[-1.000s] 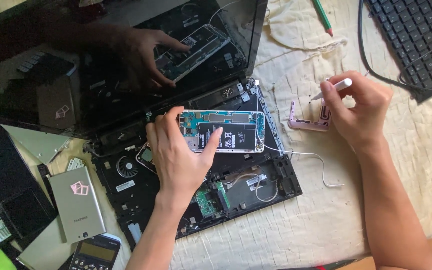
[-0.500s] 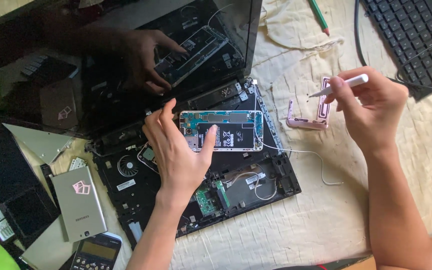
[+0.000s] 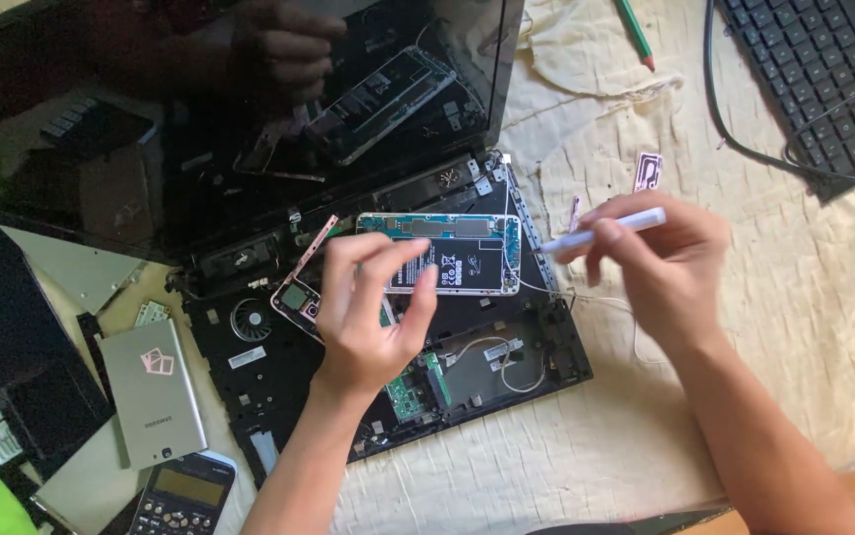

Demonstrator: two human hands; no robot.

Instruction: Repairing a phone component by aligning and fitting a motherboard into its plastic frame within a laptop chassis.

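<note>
The left hand [image 3: 373, 307] hovers over the opened phone [image 3: 442, 254], fingers loosely curled and parted, thumb tip at the phone's lower edge; whether it grips the phone cannot be told. The phone lies back-off, battery and circuit board exposed, on the dismantled laptop base [image 3: 249, 367]. That open base holds a fan [image 3: 249, 319], a green circuit board [image 3: 413, 391] and loose white wires [image 3: 507, 362]. The right hand [image 3: 665, 263] is closed around a white pen-like tool [image 3: 601, 231], its tip pointing at the phone's right edge. A pinkish phone frame [image 3: 299, 287] rests on the base, partly under the left hand. A silver phone [image 3: 153, 394] and a calculator [image 3: 182, 495] lie left of the base on the cloth [image 3: 745, 327].
</note>
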